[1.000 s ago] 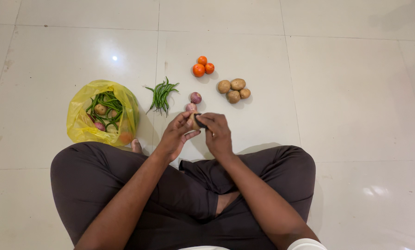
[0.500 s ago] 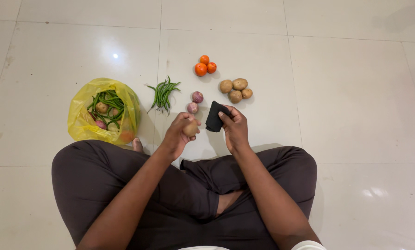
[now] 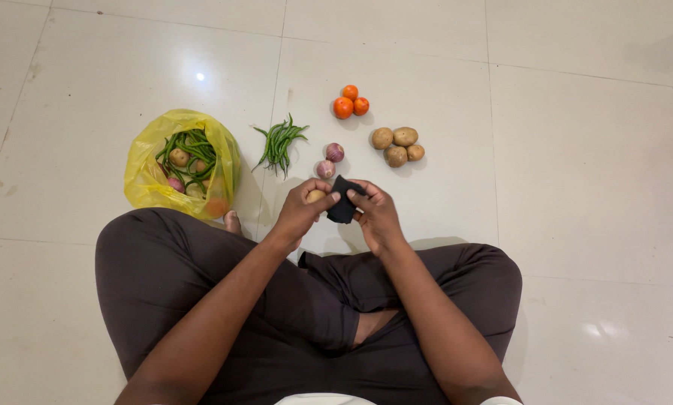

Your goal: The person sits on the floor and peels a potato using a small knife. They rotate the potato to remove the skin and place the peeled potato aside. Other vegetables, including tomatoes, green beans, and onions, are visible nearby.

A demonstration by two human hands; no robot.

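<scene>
While left hand [image 3: 300, 212] fingers grip a potato [image 3: 315, 196], right hand [image 3: 378, 214] fingers pinch black cloth [image 3: 342, 205], yellow bag [image 3: 147, 180] left.

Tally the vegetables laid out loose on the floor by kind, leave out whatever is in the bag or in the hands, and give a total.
Orange tomatoes: 3
Potatoes: 4
Purple onions: 2
Bunch of green chillies: 1
Total: 10

Left out: the potato in the left hand, the black cloth in the right hand, and the yellow bag.
</scene>
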